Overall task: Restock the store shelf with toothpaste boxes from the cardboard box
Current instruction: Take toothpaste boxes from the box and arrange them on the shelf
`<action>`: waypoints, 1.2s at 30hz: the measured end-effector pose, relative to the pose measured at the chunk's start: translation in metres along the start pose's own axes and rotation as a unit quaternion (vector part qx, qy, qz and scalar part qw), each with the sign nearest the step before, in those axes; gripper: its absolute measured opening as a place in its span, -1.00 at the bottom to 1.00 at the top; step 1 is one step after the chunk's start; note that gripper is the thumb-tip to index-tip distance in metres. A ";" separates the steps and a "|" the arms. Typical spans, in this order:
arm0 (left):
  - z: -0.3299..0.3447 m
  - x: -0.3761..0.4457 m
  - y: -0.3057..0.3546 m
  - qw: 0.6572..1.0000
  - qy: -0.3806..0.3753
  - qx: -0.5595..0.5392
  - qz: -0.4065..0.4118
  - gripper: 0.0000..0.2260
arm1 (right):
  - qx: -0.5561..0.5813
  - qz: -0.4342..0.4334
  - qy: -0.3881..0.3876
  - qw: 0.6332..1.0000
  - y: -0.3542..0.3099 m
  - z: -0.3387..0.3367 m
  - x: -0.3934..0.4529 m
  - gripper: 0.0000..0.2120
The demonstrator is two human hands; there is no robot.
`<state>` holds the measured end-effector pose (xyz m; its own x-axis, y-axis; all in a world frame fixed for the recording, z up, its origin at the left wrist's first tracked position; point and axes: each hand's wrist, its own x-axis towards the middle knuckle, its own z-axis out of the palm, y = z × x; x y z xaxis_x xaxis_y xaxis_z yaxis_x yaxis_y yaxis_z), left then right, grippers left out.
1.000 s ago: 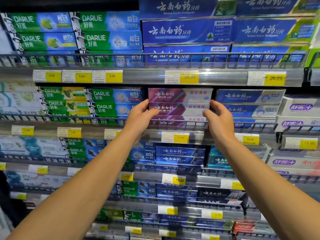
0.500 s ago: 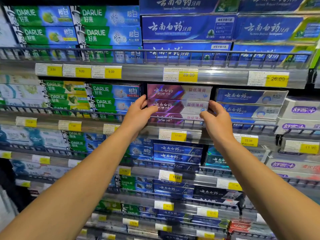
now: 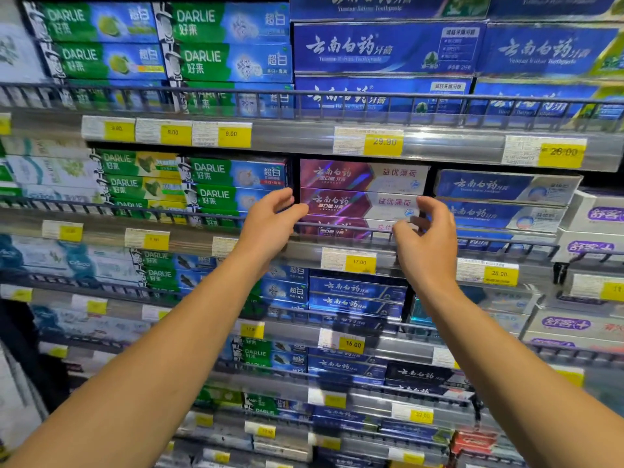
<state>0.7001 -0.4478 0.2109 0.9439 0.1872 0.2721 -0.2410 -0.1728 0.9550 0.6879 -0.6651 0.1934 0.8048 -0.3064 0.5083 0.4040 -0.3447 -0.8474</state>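
Observation:
A stack of three purple-and-white toothpaste boxes (image 3: 363,197) lies on the second shelf behind a wire rail (image 3: 337,228). My left hand (image 3: 270,224) hovers at the stack's left end, fingers spread and curled, holding nothing. My right hand (image 3: 429,238) is in front of the stack's right end, fingers loosely curled and apart, with nothing in its grasp. Both hands sit just off the boxes. The cardboard box is out of view.
Green Darlie boxes (image 3: 233,184) sit left of the purple stack, blue boxes (image 3: 503,197) to its right. More shelves of toothpaste run above and below, each with a rail and yellow price tags (image 3: 358,261). White boxes (image 3: 594,217) fill the far right.
Both hands have let go of the ends of the purple stack and drawn back slightly toward me, fingers opening. The view has shifted a little upward and closer.

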 end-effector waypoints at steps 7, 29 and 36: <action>-0.078 0.003 -0.013 0.999 0.032 0.009 0.027 -0.77 | -0.030 -0.033 -0.063 0.997 -0.029 0.075 -0.031 -0.58; -0.196 0.059 -0.038 0.846 0.022 0.447 0.288 -0.33 | -0.137 -0.062 -0.050 0.987 -0.075 0.185 -0.045 -0.28; -0.186 0.064 -0.046 0.853 0.017 0.461 0.245 -0.26 | -0.128 -0.051 -0.063 0.988 -0.072 0.185 -0.044 -0.24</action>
<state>0.7298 -0.2478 0.2066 0.7694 -0.1007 0.6308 -0.3099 -0.9223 0.2309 0.7035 -0.4627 0.2037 0.8197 -0.1512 0.5525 0.3757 -0.5860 -0.7179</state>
